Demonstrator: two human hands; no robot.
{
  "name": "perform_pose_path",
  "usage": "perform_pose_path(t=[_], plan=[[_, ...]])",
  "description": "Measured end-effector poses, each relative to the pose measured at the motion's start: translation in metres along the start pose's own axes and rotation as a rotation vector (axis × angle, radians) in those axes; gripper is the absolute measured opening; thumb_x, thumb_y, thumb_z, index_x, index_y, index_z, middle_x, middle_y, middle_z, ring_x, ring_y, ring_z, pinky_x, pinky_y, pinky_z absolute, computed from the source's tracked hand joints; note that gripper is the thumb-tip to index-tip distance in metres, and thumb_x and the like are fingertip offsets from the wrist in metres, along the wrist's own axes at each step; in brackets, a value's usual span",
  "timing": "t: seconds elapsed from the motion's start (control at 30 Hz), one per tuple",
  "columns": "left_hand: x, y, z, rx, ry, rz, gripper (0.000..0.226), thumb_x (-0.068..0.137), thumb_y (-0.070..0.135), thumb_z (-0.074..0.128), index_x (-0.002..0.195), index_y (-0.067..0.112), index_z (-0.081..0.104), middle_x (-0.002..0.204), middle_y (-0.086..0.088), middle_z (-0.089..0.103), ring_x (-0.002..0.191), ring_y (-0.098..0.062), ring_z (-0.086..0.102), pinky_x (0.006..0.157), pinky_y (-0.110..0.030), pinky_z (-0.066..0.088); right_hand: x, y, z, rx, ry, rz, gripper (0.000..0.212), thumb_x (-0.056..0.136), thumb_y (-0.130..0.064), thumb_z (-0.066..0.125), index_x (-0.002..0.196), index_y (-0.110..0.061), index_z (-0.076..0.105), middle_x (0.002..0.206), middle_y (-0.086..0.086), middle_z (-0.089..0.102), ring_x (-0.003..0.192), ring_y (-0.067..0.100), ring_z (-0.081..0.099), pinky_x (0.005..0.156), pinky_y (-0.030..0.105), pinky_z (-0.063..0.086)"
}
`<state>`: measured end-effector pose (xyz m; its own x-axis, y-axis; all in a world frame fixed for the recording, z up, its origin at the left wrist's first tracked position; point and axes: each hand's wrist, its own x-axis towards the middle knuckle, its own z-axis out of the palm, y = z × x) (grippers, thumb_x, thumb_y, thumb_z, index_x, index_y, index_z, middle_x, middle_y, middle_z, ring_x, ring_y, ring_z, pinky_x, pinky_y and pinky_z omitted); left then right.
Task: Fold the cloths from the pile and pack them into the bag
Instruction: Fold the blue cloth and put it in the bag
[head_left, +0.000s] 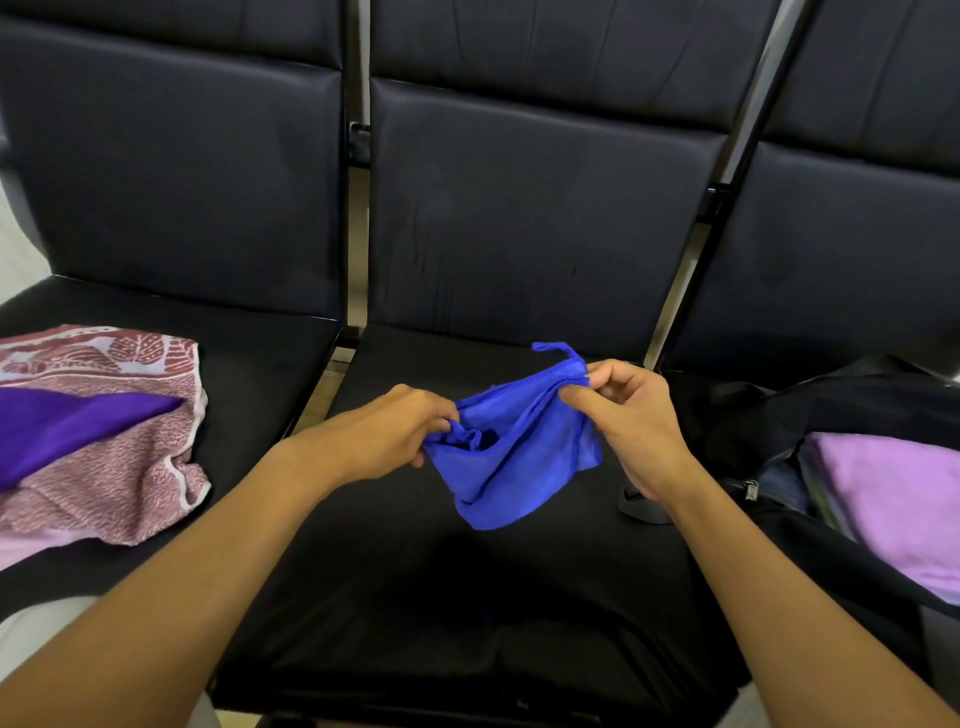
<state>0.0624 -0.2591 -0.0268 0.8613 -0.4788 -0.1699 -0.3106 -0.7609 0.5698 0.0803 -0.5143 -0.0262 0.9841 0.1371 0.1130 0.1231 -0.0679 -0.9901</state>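
A small blue cloth (511, 467) hangs crumpled above the middle black seat (467, 597). My left hand (389, 436) grips its bunched left edge. My right hand (623, 415) pinches its upper right corner, where a short loop sticks up. On the left seat lies the pile: a red-and-white patterned cloth (130, 467) with a purple cloth (62, 421) on top. An open black bag (857, 415) sits on the right seat, with a folded lilac cloth (893, 499) inside it.
Three black padded seats with high backs stand side by side, joined by metal frame bars (353, 234). A grey zip pull or strap end (641, 501) from the bag lies on the middle seat's right edge. Pale floor shows at the far left.
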Motion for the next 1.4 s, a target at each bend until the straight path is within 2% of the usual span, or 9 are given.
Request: perform_pose_path(t=[0.37,0.57,0.63,0.8,0.93,1.03,1.17,1.27,1.4], plan=[[-0.003,-0.007,-0.008,0.129,0.137,-0.009,0.026,0.091,-0.003,0.046,0.08,0.012,0.063,0.092,0.0,0.054,0.081,-0.012,0.056,0.074,-0.033,0.052,0.001,0.001,0.001,-0.017,0.058,0.0,0.014,0.087,0.002,0.069,0.077,-0.007,0.065,0.09,0.007,0.073,0.087,0.022,0.072,0.078,0.034,0.06],[-0.005,-0.009,-0.013,0.034,0.162,-0.054,0.004,0.087,0.019,0.066,0.089,0.016,0.069,0.091,0.008,0.062,0.076,-0.008,0.063,0.072,-0.027,0.056,0.001,0.001,-0.001,-0.037,0.064,-0.015,0.011,0.088,0.002,0.068,0.08,-0.006,0.065,0.09,0.005,0.073,0.087,0.02,0.071,0.078,0.032,0.059],[-0.006,-0.009,-0.015,0.018,0.132,-0.074,0.015,0.085,0.032,0.071,0.09,0.018,0.071,0.091,0.008,0.064,0.078,-0.007,0.065,0.073,-0.028,0.058,0.002,0.001,-0.001,-0.042,0.067,-0.016,0.012,0.088,0.001,0.068,0.079,-0.007,0.066,0.089,0.004,0.073,0.087,0.02,0.071,0.079,0.033,0.059],[-0.008,-0.008,-0.019,0.0,0.225,-0.046,0.026,0.083,0.031,0.072,0.065,0.016,0.062,0.079,0.001,0.063,0.071,-0.012,0.062,0.069,-0.036,0.057,0.0,0.002,0.001,-0.034,0.057,-0.016,0.013,0.088,0.002,0.068,0.078,-0.006,0.065,0.092,0.007,0.073,0.089,0.024,0.072,0.079,0.037,0.06],[-0.008,-0.008,-0.02,-0.132,0.224,-0.01,0.002,0.084,0.018,0.072,0.085,0.016,0.072,0.088,0.005,0.065,0.081,-0.007,0.064,0.078,-0.032,0.057,0.001,0.001,-0.001,-0.005,0.054,-0.01,0.011,0.088,0.0,0.068,0.08,-0.006,0.064,0.093,0.006,0.073,0.089,0.024,0.072,0.079,0.039,0.06],[-0.007,-0.009,-0.02,-0.185,0.242,-0.001,0.017,0.085,0.009,0.07,0.098,0.02,0.073,0.094,0.009,0.062,0.087,-0.008,0.064,0.081,-0.027,0.056,0.002,0.001,-0.003,0.021,0.06,-0.008,0.008,0.088,-0.001,0.068,0.083,-0.005,0.065,0.094,0.005,0.073,0.091,0.025,0.072,0.08,0.04,0.061],[-0.008,-0.013,-0.024,-0.147,0.281,-0.02,0.002,0.083,0.024,0.072,0.084,0.022,0.072,0.088,0.008,0.064,0.078,-0.006,0.064,0.071,-0.023,0.054,0.003,0.001,-0.002,0.043,0.053,0.001,0.008,0.088,-0.002,0.069,0.083,-0.008,0.066,0.096,0.004,0.074,0.092,0.024,0.072,0.078,0.038,0.06],[-0.007,-0.016,-0.023,-0.022,0.324,-0.053,0.022,0.083,0.036,0.07,0.071,0.018,0.069,0.081,0.006,0.064,0.072,-0.008,0.062,0.067,-0.023,0.053,0.001,0.0,0.002,0.095,-0.011,0.026,0.008,0.088,-0.001,0.069,0.083,-0.006,0.065,0.098,0.004,0.074,0.092,0.023,0.073,0.074,0.032,0.06],[-0.005,-0.009,-0.015,-0.181,0.278,-0.017,0.01,0.084,0.031,0.071,0.086,0.021,0.069,0.095,0.009,0.068,0.09,-0.004,0.064,0.088,-0.032,0.055,-0.003,0.004,0.011,0.049,-0.097,0.038,0.007,0.085,-0.001,0.071,0.085,-0.002,0.065,0.097,0.007,0.073,0.091,0.024,0.073,0.072,0.031,0.061]])
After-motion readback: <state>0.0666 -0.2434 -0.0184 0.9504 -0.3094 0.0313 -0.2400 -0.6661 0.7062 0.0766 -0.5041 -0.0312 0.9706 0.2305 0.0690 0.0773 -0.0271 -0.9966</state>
